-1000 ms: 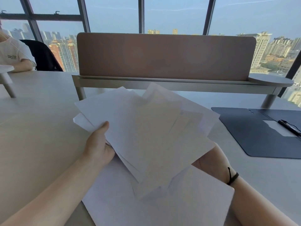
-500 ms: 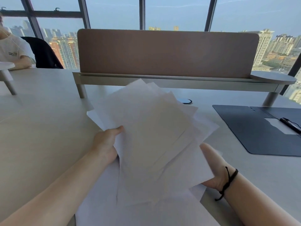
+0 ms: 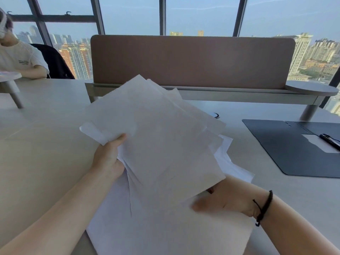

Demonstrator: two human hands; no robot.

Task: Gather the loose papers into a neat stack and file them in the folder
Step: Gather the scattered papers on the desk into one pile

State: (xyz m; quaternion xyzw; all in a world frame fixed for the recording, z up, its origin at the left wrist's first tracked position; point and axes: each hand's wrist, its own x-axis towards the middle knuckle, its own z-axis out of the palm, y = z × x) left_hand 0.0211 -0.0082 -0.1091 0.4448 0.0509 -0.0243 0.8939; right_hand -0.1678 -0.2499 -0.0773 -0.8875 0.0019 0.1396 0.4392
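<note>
I have most of the papers [image 3: 161,144] lifted but fanned unevenly, my left hand [image 3: 108,159] pinching their near-left edge, my right hand [image 3: 226,199] gripping underneath, fingers hidden, while more sheets [image 3: 165,232] lie below and the open folder [image 3: 287,150] waits far right on the worktop [image 3: 40,144].

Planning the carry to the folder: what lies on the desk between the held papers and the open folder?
Head view: only a few loose sheets by the held papers; then bare desk up to the folder.
</note>
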